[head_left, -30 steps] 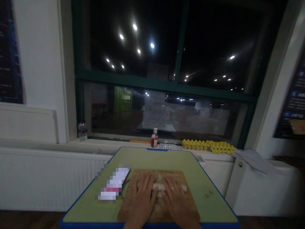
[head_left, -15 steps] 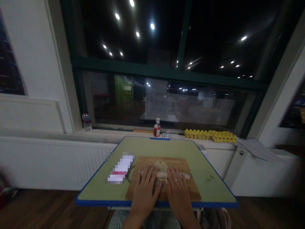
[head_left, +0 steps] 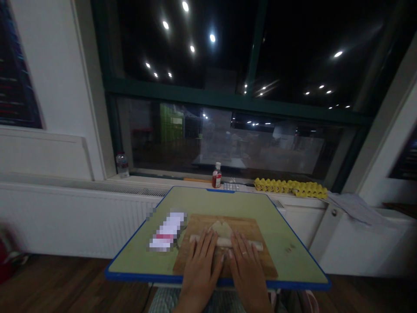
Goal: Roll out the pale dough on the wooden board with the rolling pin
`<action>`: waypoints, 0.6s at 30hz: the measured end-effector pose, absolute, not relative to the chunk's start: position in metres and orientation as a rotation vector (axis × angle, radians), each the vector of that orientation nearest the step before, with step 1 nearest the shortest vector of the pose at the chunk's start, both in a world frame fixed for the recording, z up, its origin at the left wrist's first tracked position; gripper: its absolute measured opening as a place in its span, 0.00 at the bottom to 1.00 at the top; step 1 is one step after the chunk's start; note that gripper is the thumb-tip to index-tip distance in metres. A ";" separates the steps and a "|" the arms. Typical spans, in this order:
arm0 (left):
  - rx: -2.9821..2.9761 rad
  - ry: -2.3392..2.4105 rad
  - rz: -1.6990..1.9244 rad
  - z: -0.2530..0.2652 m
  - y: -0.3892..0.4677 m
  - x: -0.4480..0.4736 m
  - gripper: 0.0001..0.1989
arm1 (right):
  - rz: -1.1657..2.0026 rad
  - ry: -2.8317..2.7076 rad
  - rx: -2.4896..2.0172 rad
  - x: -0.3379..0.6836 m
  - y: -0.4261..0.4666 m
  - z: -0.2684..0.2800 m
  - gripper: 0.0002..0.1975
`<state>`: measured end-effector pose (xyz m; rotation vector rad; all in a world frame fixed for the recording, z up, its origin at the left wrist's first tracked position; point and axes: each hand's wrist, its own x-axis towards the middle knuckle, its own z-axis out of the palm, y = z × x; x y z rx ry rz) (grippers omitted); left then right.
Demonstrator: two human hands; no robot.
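On the counter [head_left: 295, 263], board [head_left: 249, 224] sits mid-span, tight up to the near edge. Rolling pin [head_left: 224, 242] lies crosswise on the board, roughly parallel to its far edge, right end slightly lower in view. Both pin ends stay inside the board's side edges.

Left hand [head_left: 200, 263]: palm down, fingers straight and laid over the left part of the pin, not curled round it. Right hand [head_left: 246, 263]: same pose on the right part, ring [head_left: 244, 252] on one finger. Neither hand clenched; both just lie on the pin. Thumbs point inward on the near side, gap between the hands.

Dough [head_left: 220, 228]: flat, pale, on the board, pokes out past the pin toward the board's far edge. How far it runs under the hands, can't tell.

White panel [head_left: 167, 232] with a pink band on the counter's left side, pixelated, can't tell what it is. Dark cord [head_left: 178, 244] between it and the board's left edge.

Sill past the counter's far edge: red bottle [head_left: 216, 179] upright, yellow egg trays [head_left: 289, 188] to its right, clear bottle [head_left: 123, 166] at the sill's left end.
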<state>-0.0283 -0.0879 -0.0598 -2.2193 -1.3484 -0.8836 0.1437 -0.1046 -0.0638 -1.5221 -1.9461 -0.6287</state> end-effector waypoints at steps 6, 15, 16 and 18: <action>-2.277 -1.393 -0.874 -0.056 -0.087 -0.029 0.26 | -0.615 -1.985 -1.539 0.145 -0.104 -0.059 0.24; -2.397 -1.566 -0.780 -0.026 -0.069 -0.022 0.24 | -0.589 -1.926 -1.472 0.145 -0.073 -0.060 0.23; -2.392 -1.557 -0.792 -0.028 -0.069 -0.022 0.24 | -0.596 -1.938 -1.472 0.146 -0.074 -0.060 0.23; -2.381 -1.515 -0.817 -0.035 -0.074 -0.024 0.24 | -0.602 -1.967 -1.488 0.146 -0.081 -0.059 0.23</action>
